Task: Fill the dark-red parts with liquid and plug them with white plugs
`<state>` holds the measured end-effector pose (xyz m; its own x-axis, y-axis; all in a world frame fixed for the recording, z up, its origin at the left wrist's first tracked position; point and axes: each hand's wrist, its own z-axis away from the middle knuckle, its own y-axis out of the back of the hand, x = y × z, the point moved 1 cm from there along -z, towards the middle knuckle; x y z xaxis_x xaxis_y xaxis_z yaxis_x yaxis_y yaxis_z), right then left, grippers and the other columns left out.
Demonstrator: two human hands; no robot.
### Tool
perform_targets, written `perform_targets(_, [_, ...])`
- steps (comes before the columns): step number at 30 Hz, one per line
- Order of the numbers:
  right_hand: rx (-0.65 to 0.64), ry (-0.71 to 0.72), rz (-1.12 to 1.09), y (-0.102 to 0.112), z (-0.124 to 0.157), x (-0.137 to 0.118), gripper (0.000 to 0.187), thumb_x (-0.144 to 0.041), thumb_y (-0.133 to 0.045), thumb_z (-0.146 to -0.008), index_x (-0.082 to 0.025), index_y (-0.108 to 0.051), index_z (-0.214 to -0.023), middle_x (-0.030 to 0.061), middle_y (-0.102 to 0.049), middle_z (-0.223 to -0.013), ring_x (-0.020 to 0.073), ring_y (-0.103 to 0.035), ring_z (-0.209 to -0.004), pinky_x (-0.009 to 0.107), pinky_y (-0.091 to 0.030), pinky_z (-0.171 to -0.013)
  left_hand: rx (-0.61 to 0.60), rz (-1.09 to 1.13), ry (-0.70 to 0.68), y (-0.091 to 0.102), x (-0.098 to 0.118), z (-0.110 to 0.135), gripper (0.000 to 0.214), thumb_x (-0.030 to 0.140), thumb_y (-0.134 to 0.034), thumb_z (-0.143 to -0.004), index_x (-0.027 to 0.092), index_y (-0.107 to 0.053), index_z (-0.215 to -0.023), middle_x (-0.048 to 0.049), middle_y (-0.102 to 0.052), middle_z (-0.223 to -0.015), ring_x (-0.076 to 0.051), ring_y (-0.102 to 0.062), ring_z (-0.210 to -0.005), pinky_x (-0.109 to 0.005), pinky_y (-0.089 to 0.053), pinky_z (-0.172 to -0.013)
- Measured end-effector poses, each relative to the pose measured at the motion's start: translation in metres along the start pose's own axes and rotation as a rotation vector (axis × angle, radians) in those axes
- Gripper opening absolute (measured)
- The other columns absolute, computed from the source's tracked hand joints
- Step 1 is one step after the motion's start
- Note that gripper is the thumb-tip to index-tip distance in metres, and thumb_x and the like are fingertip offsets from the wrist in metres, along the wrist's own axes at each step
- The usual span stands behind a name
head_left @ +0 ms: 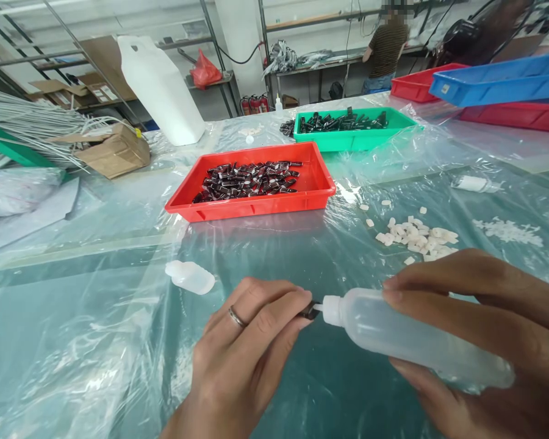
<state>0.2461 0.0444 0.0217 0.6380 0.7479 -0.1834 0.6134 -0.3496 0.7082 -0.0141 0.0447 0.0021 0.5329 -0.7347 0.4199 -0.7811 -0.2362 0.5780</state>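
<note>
My right hand is closed around a translucent squeeze bottle, its white nozzle pointing left. The nozzle tip touches a small dark part pinched between the fingers of my left hand, which wears a ring. Both hands hover just above the plastic-covered table near its front edge. A pile of small white pieces lies behind my right hand. A red tray holding several small dark parts sits farther back in the middle.
A second small white bottle lies left of my left hand. A green tray of dark parts, blue and red trays, a white jug and a cardboard box stand at the back. A person stands at a far bench.
</note>
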Motion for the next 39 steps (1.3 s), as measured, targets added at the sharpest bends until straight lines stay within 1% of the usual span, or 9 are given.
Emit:
perform_targets(5, [-0.005, -0.142, -0.020, -0.001, 0.005, -0.006, 0.036, -0.031, -0.071, -0.092, -0.035, -0.071, -0.128, 0.0037, -0.070, -0.125, 0.0255, -0.072, -0.111, 0.034, -0.069, -0.081, -0.014, 0.023, 0.003, 0.000, 0.003, -0.002, 0.028, -0.008, -0.064, -0.091, 0.008, -0.069, -0.113, -0.0089, -0.073, -0.105, -0.016, -0.066, -0.093, -0.030, -0.055, -0.081])
perform_targets(10, [0.032, -0.132, -0.038, -0.004, 0.003, -0.008, 0.038, -0.031, -0.072, -0.090, -0.035, -0.070, -0.128, 0.0010, -0.071, -0.122, 0.0263, -0.074, -0.106, 0.035, -0.069, -0.082, -0.020, 0.024, 0.010, -0.001, 0.003, -0.002, 0.030, -0.007, -0.065, -0.090, 0.010, -0.070, -0.113, -0.0090, -0.073, -0.104, -0.018, -0.068, -0.092, -0.032, -0.056, -0.079])
perform_targets(13, [0.076, -0.133, -0.090, -0.005, -0.002, -0.007, 0.038, -0.030, -0.073, -0.087, -0.036, -0.071, -0.125, -0.0020, -0.072, -0.118, 0.0255, -0.076, -0.097, 0.032, -0.069, -0.075, -0.020, 0.012, 0.008, 0.000, 0.003, -0.001, 0.030, -0.008, -0.064, -0.091, 0.011, -0.069, -0.114, -0.0088, -0.073, -0.104, -0.019, -0.068, -0.094, -0.032, -0.056, -0.079])
perform_targets(18, [0.046, -0.160, -0.121, -0.005, -0.008, -0.005, 0.029, -0.029, -0.073, -0.086, -0.034, -0.076, -0.115, -0.0014, -0.073, -0.111, 0.0248, -0.076, -0.095, 0.030, -0.068, -0.068, -0.031, 0.013, 0.010, 0.000, 0.003, -0.001, 0.026, -0.007, -0.063, -0.092, 0.009, -0.069, -0.113, -0.0087, -0.072, -0.103, -0.017, -0.065, -0.093, -0.030, -0.055, -0.080])
perform_targets(21, [0.041, -0.143, -0.122, -0.004, -0.008, -0.005, 0.032, -0.027, -0.073, -0.086, -0.034, -0.075, -0.117, -0.0014, -0.073, -0.110, 0.0243, -0.076, -0.094, 0.029, -0.069, -0.069, -0.028, 0.012, -0.003, 0.001, 0.004, -0.002, 0.026, -0.007, -0.064, -0.092, 0.009, -0.069, -0.113, -0.0090, -0.072, -0.104, -0.017, -0.065, -0.094, -0.031, -0.055, -0.080])
perform_targets(25, [0.032, -0.135, -0.082, -0.003, -0.002, -0.004, 0.039, -0.027, -0.073, -0.085, -0.036, -0.072, -0.123, -0.0018, -0.072, -0.117, 0.0264, -0.076, -0.098, 0.031, -0.071, -0.073, -0.031, 0.012, -0.005, 0.001, 0.003, -0.002, 0.029, -0.008, -0.064, -0.092, 0.009, -0.069, -0.114, -0.0093, -0.072, -0.104, -0.017, -0.065, -0.094, -0.031, -0.055, -0.079])
perform_targets(30, [-0.008, -0.065, 0.001, -0.001, 0.012, 0.002, 0.045, -0.040, -0.071, -0.089, -0.038, -0.067, -0.133, 0.0002, -0.066, -0.130, 0.0300, -0.073, -0.107, 0.035, -0.072, -0.074, -0.046, 0.022, 0.000, 0.001, 0.003, 0.000, 0.030, -0.008, -0.065, -0.091, 0.009, -0.069, -0.116, -0.0095, -0.071, -0.107, -0.017, -0.065, -0.096, -0.030, -0.056, -0.080])
perform_targets(34, [0.011, -0.080, -0.021, -0.002, 0.018, 0.005, 0.050, -0.043, -0.073, -0.085, -0.046, -0.065, -0.135, -0.0024, -0.066, -0.131, 0.0320, -0.073, -0.108, 0.037, -0.072, -0.071, -0.045, 0.018, -0.007, 0.000, 0.003, 0.001, 0.030, -0.008, -0.065, -0.091, 0.009, -0.069, -0.115, -0.0093, -0.072, -0.106, -0.017, -0.066, -0.094, -0.031, -0.056, -0.079])
perform_targets(39, [0.025, -0.074, -0.013, -0.004, 0.017, 0.003, 0.048, -0.044, -0.069, -0.088, -0.047, -0.065, -0.136, -0.0033, -0.065, -0.131, 0.0293, -0.073, -0.109, 0.033, -0.072, -0.071, -0.052, 0.027, 0.011, 0.001, 0.004, 0.000, 0.029, -0.006, -0.065, -0.091, 0.010, -0.069, -0.115, -0.0085, -0.072, -0.106, -0.018, -0.066, -0.095, -0.031, -0.056, -0.079])
